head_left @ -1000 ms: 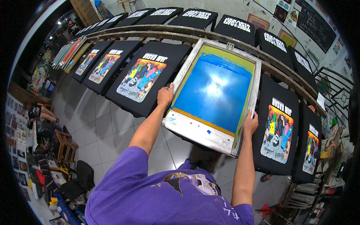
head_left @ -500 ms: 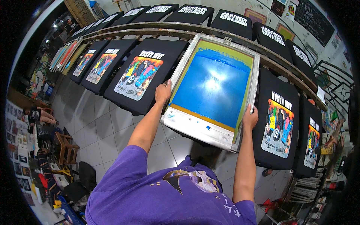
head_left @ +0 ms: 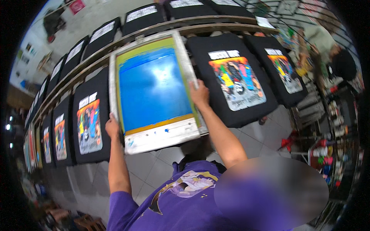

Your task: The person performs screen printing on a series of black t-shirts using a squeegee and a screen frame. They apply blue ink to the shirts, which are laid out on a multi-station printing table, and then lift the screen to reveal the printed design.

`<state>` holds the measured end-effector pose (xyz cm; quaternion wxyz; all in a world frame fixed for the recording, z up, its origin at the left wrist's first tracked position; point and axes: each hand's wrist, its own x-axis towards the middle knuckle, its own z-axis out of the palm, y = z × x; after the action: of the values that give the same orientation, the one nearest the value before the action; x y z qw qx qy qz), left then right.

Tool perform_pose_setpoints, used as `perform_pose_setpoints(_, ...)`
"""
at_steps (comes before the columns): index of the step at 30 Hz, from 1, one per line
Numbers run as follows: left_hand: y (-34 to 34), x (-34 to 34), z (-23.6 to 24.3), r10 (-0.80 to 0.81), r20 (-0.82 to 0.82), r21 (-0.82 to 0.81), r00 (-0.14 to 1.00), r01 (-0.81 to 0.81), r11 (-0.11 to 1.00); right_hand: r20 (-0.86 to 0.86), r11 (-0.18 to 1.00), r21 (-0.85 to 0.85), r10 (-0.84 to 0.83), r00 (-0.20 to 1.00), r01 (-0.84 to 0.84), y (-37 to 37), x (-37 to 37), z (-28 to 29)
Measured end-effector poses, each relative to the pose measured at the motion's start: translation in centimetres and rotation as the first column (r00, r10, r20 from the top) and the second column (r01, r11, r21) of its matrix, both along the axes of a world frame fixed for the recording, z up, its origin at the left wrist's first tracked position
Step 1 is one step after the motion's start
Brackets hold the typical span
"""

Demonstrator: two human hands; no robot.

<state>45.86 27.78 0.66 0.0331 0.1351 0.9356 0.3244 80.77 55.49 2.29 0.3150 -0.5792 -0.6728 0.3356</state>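
Note:
A screen-printing frame (head_left: 163, 138) with a pale, paint-spotted rim lies in front of me, between two printed shirts. Blue ink (head_left: 148, 94) covers most of its mesh, with a yellow-green border around it. On the frame's left edge, near the lower corner, my left hand (head_left: 112, 126) is closed. My right hand (head_left: 199, 94) grips the opposite edge, higher up. Beside it on the right is a black shirt (head_left: 200, 79) with a colourful print; another black shirt (head_left: 83, 152) with the same picture lies to the left. The frame hides most of what is beneath it.
A long wooden rail (head_left: 214, 27) runs behind the frame. Beyond it, more black shirts (head_left: 144, 24) with white prints lie in a row. At the right stand cluttered shelves (head_left: 339, 131). Grey floor tiles (head_left: 148, 163) show below. A blurred oval covers the lower right.
The view has swung to the right, so the frame and shirts appear farther left. Both hands remain on the frame's sides, the left one now lower along its edge.

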Motion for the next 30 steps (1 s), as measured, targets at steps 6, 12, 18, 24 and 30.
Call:
perform_pose_setpoints(6, 1.1, 0.1, -0.3, -0.086, 0.0, 0.004, 0.996, 0.086, 0.996, -0.045, 0.993, 0.061, -0.093, 0.995, 0.096, 0.8, 0.4, -2.0)
perform_pose_setpoints(12, 0.5, -0.3, -0.3, -0.064, -0.025, -0.049, 0.998, 0.062, 0.997, -0.083, 0.999, 0.04, -0.029, 0.996, 0.032, 0.3, 0.3, -1.2)
perform_pose_setpoints(18, 0.4, -0.7, -0.7, -0.057, -0.05, -0.046, 0.997, 0.054, 0.997, -0.096, 0.996, 0.075, -0.036, 0.995, 0.044, 0.1, 0.4, -0.7)
perform_pose_setpoints(24, 0.6, -0.4, -0.3, -0.066, -0.047, -0.044, 0.997, 0.064, 0.997, -0.085, 0.998, 0.058, -0.021, 0.996, 0.026, 0.1, 0.7, -0.3)
perform_pose_setpoints(30, 0.7, -0.2, -0.4, -0.062, -0.075, -0.04, 0.995, 0.059, 0.997, -0.066, 0.996, 0.077, -0.044, 0.997, 0.049, 0.4, 0.4, -1.2)
